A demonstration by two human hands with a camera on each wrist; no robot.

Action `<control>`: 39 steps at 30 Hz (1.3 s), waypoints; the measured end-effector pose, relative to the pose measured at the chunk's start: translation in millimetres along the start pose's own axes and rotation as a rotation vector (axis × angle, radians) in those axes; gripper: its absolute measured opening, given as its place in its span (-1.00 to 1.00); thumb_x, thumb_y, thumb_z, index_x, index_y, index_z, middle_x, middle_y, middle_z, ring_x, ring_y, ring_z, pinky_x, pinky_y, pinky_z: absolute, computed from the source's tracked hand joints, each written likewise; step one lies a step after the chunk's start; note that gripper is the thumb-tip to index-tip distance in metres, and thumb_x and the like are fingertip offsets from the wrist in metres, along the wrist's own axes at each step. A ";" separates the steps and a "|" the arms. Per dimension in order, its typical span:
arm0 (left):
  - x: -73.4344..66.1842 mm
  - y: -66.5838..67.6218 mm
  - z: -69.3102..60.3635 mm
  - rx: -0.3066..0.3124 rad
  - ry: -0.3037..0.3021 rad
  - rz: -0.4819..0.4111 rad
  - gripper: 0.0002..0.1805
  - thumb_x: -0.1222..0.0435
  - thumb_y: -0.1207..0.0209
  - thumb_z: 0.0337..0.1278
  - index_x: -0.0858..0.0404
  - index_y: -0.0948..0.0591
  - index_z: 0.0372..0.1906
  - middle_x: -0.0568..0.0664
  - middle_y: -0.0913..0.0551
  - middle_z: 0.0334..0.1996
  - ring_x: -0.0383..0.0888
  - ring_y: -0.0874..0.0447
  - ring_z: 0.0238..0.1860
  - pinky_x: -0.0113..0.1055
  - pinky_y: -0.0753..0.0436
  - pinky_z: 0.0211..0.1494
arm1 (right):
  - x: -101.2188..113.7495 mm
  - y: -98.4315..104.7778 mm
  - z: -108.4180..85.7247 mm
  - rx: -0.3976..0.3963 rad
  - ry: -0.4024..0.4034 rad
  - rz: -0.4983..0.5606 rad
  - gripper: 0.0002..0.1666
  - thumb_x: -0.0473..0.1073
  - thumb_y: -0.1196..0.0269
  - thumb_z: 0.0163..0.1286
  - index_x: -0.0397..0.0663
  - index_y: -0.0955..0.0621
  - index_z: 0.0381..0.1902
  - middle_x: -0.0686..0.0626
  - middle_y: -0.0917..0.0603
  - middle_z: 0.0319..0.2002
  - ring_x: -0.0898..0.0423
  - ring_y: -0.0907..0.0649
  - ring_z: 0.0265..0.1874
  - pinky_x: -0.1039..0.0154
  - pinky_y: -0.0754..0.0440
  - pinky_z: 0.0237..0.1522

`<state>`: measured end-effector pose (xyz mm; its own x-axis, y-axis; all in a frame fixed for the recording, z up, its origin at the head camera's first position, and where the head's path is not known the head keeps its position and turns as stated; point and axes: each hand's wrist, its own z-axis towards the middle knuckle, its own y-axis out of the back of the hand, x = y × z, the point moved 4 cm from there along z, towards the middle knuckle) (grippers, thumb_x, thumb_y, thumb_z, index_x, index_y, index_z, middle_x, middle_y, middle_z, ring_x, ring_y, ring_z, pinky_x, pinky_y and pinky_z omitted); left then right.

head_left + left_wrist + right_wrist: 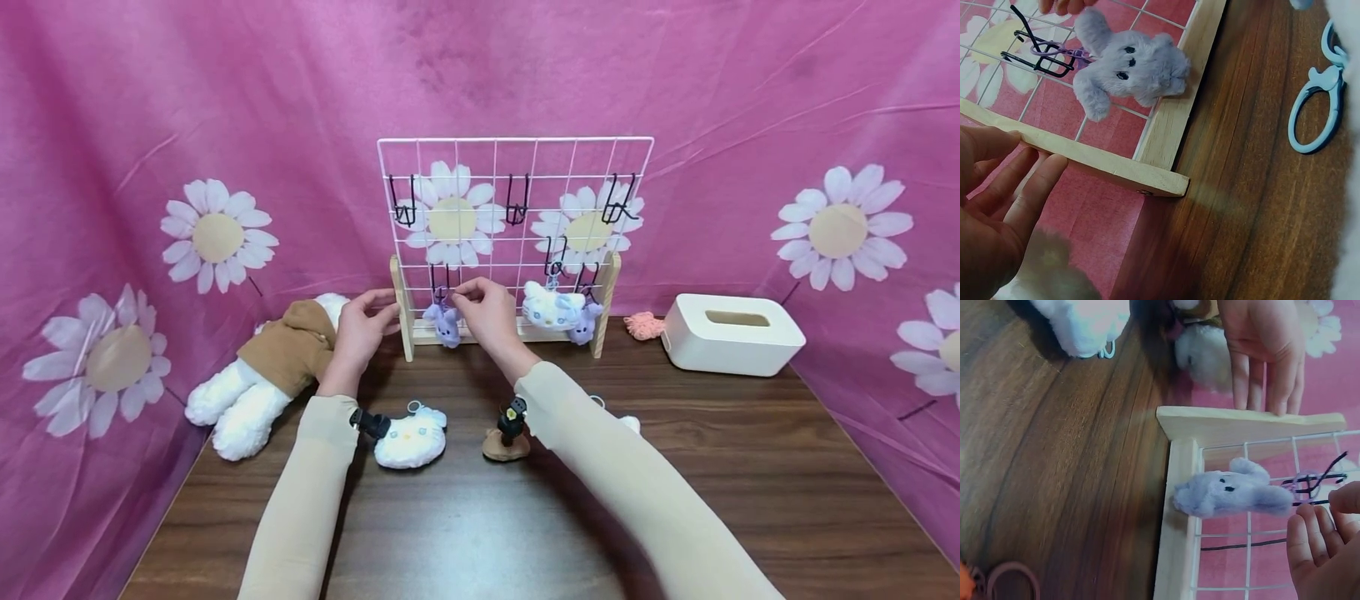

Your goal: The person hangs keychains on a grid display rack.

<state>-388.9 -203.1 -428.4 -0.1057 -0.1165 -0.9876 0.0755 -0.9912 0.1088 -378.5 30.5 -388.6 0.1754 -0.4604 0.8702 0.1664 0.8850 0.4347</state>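
Note:
A purple plush bunny keychain (447, 325) hangs by its purple ring from a black double hook (1044, 53) low on the left of a white wire grid (495, 137). My right hand (487, 312) is beside that ring, fingers loosely bent; I see nothing between thumb and fingertips in the right wrist view. With nearly straight fingers, my left hand (363, 333) touches the left wooden post (1104, 159) of the stand. On the grid's right hang a white plush cat-head keychain (551, 308) and another purple bunny (585, 323).
More black hooks (517, 200) line the upper grid. A white cat-head keychain (410, 439) and a brown plush piece (504, 447) lie in front. A large plush toy in brown (281, 354) lies left; a white tissue box (735, 335) and pink yarn bundle (643, 326) sit right.

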 end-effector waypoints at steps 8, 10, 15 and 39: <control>-1.0 0.3 -1.5 0.003 0.000 0.009 -0.57 0.43 -0.24 0.65 0.46 -0.62 0.46 0.44 -0.66 0.39 0.01 -0.86 0.11 -0.46 -0.95 0.07 | 2.1 29.0 -13.3 0.080 0.057 -0.008 -0.83 -0.18 -0.41 0.59 -0.13 -0.82 0.00 -0.16 -0.88 -0.07 -0.01 -0.77 -0.11 0.24 -0.78 -0.08; -1.9 -0.3 -1.7 0.003 -0.002 0.009 -0.57 0.43 -0.25 0.65 0.46 -0.63 0.46 0.44 -0.67 0.39 -0.01 -0.85 0.11 -0.47 -0.95 0.06 | 2.2 40.9 -17.8 0.088 0.073 -0.021 -0.83 -0.17 -0.41 0.59 -0.12 -0.82 0.01 -0.15 -0.88 -0.07 -0.02 -0.77 -0.10 0.22 -0.78 -0.04; -3.6 -1.8 -1.6 0.002 -0.001 0.008 -0.57 0.43 -0.25 0.64 0.45 -0.63 0.45 0.43 -0.67 0.38 -0.12 -0.85 0.05 -0.46 -0.95 0.06 | -2.3 73.0 -31.7 0.099 0.114 -0.073 -0.81 -0.14 -0.46 0.56 -0.10 -0.83 0.01 -0.14 -0.90 -0.09 -0.01 -0.77 -0.12 0.24 -0.76 -0.05; -3.4 -1.2 -4.5 0.005 0.000 0.014 -0.56 0.41 -0.24 0.65 0.46 -0.62 0.47 0.46 -0.66 0.34 -0.18 -0.86 -0.04 -0.45 -0.95 0.09 | -83.0 179.8 -94.1 0.159 -0.018 -0.322 -0.73 -0.04 -0.47 0.58 -0.04 -0.83 0.09 -0.11 -0.91 -0.07 0.10 -0.76 -0.17 0.28 -0.70 -0.12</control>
<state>-384.2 -201.2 -425.7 -0.1047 -0.1303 -0.9859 0.0718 -0.9898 0.1232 -271.8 221.3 -404.5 0.1212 -0.7173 0.6861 0.0565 0.6951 0.7167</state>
